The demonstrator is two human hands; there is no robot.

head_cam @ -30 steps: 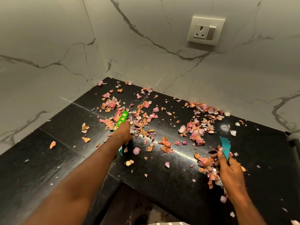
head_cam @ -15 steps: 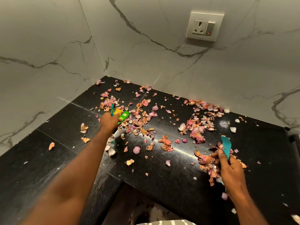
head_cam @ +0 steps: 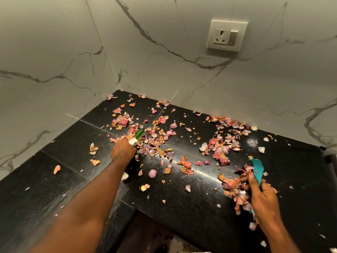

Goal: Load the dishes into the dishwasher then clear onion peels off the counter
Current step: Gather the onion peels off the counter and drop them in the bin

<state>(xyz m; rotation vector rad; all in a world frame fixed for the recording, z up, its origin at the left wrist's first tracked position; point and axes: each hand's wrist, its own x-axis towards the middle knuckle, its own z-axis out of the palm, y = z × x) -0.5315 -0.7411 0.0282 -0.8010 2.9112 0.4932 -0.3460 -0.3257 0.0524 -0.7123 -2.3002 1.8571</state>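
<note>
Pink and orange onion peels [head_cam: 221, 149] lie scattered over the black stone counter [head_cam: 182, 198], thickest in the corner and along the back wall. My left hand [head_cam: 123, 149] reaches into the left heap, shut on a green-and-white tool [head_cam: 137, 136] whose tip pokes among the peels. My right hand [head_cam: 262, 196] is at the right, shut on a teal scraper [head_cam: 257, 170] held upright, with a clump of peels [head_cam: 235, 187] gathered against its left side. No dishes or dishwasher are in view.
White marble walls meet in a corner behind the counter. A wall socket with a switch [head_cam: 227, 35] sits on the right wall. The counter's inner front edge [head_cam: 138, 209] forms an L-shaped notch below my arms. A dark object [head_cam: 328, 157] shows at the right edge.
My left hand with the green tool has shifted right, back into the peel heap after a swing left. My right hand with the teal scraper has stayed almost still.
</note>
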